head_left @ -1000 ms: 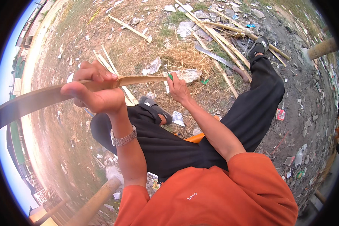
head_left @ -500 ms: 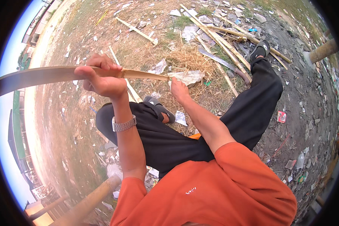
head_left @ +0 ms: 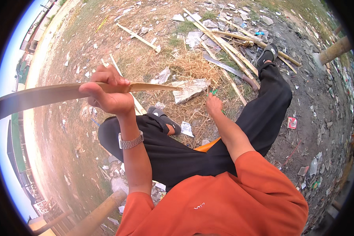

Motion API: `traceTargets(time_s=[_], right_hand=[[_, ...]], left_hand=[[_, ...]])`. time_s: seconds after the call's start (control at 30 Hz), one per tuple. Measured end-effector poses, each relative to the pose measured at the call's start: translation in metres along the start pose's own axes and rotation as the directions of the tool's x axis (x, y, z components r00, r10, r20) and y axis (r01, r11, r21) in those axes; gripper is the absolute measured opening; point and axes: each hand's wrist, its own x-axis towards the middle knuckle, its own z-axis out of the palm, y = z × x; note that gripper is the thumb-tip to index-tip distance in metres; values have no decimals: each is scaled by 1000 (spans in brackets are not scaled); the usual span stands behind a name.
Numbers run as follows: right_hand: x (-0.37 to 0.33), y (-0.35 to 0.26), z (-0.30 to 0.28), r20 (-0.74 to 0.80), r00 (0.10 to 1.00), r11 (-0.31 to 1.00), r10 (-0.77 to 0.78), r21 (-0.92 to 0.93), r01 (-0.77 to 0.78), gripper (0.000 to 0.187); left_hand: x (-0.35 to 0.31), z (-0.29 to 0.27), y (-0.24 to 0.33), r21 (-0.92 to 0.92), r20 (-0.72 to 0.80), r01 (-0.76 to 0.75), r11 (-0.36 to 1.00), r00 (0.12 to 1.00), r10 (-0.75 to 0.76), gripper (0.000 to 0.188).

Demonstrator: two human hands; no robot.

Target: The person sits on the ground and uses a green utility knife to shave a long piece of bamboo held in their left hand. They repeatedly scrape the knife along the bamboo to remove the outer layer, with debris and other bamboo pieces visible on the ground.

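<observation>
Long wooden strip (head_left: 47, 96) runs left to centre, right tip before pale slab (head_left: 190, 91). Your left hand (head_left: 112, 96) pinches strip between thumb and fingers. Your right hand (head_left: 213, 104) is now off tip, farther right, leaving that end free; whether it grips green piece (head_left: 213, 92), cannot tell.

Strip (head_left: 47, 95) in left hand (head_left: 115, 101); right hand (head_left: 214, 104) apart

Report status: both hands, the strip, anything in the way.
Left hand holding bamboo strip. Right hand apart from it, contents unclear. Strip's tip overlaps pale slab in view, contact unclear. Machete on ground ahead, apart from both hands.
</observation>
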Motion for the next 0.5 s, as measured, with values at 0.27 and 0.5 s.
traceTargets(time_s=[0.27,0.5], right_hand=[[-45,-138,-205,-26,915,666,-402,677,312,28],[-143,-156,-284,-66,877,614,-476,689,385,19]], left_hand=[[0,-23,-7,-290,335,101,952,942,2,73],[0,-28,-2,-295,447,165,941,894,-17,71]])
